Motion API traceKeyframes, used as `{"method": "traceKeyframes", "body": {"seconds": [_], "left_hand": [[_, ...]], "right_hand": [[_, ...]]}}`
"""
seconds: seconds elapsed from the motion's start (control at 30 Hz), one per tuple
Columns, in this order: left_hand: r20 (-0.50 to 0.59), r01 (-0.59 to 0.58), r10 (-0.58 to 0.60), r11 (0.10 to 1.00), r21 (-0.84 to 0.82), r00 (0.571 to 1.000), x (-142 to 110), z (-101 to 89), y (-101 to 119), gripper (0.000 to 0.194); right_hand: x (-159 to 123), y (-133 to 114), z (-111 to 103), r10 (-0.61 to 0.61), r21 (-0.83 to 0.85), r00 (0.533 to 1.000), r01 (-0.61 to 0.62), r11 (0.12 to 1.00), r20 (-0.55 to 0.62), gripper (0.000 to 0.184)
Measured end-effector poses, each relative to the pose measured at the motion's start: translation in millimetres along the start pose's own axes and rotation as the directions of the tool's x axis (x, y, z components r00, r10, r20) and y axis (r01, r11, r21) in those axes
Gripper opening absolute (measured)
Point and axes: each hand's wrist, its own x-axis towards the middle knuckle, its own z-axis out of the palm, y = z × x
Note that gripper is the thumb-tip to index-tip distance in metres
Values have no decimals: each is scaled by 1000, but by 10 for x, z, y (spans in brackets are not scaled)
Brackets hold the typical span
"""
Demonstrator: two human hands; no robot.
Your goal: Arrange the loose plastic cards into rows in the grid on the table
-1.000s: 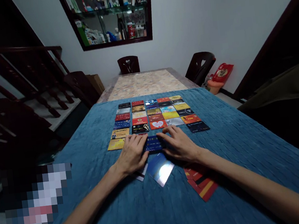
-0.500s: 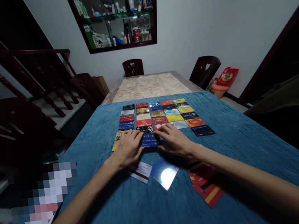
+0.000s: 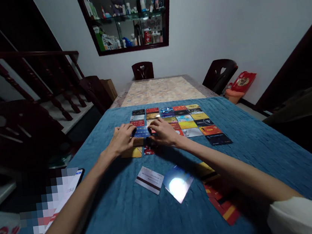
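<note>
Between my two hands is a blue card (image 3: 141, 131), held by its short sides above the rows of cards. My left hand (image 3: 122, 140) pinches its left edge, fingers bent. My right hand (image 3: 163, 132) has the right edge between thumb and fingers. Below them, a yellow card (image 3: 132, 153) and a red-and-dark card (image 3: 149, 150) lie partly covered by my hands. To the right, several cards, among them a black card (image 3: 218, 139) and an orange card (image 3: 211, 130), lie in columns on the cloth.
Nearer to me lie a white card (image 3: 150, 179) with a dark stripe, a shiny blue card (image 3: 178, 184) and overlapping red cards (image 3: 224, 203). A phone (image 3: 65, 198), partly pixelated, is at left. The blue cloth (image 3: 117, 219) covers the table's near part; chairs (image 3: 143, 70) stand around.
Both hands have carried the blue card away from me and a little left, off the near row. A red-and-dark card now shows there. The view has shifted slightly.
</note>
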Motion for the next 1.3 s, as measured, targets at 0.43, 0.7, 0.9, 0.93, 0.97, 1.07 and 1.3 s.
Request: {"method": "traceKeyframes", "body": {"seconds": [0.43,0.7,0.9,0.93,0.97,1.07,1.3], "left_hand": [[112,128,-128,992,3,986,181,201,-405,39],[177,184,-178,983,-16,968,235,329,-503,41],[193,190,-178,981,-45,965,267,398,-560,40],[195,186,-173,981,-51,966,273,406,-566,40],[197,181,-166,982,-58,966,280,413,-571,40],[202,167,-149,983,-74,968,300,432,-580,39],[197,163,-145,984,-75,970,329,469,-618,37]], "right_hand": [[462,-53,200,88,-49,987,-83,995,132,36],[558,-41,322,125,-64,973,-114,991,192,37],[576,-58,341,156,-71,962,-143,987,226,36],[578,-63,338,161,-72,960,-148,986,230,36],[579,-69,335,167,-74,957,-154,985,235,36],[581,-88,320,188,-80,950,-174,982,248,36],[579,-122,284,257,-97,928,-239,966,271,40]]}}
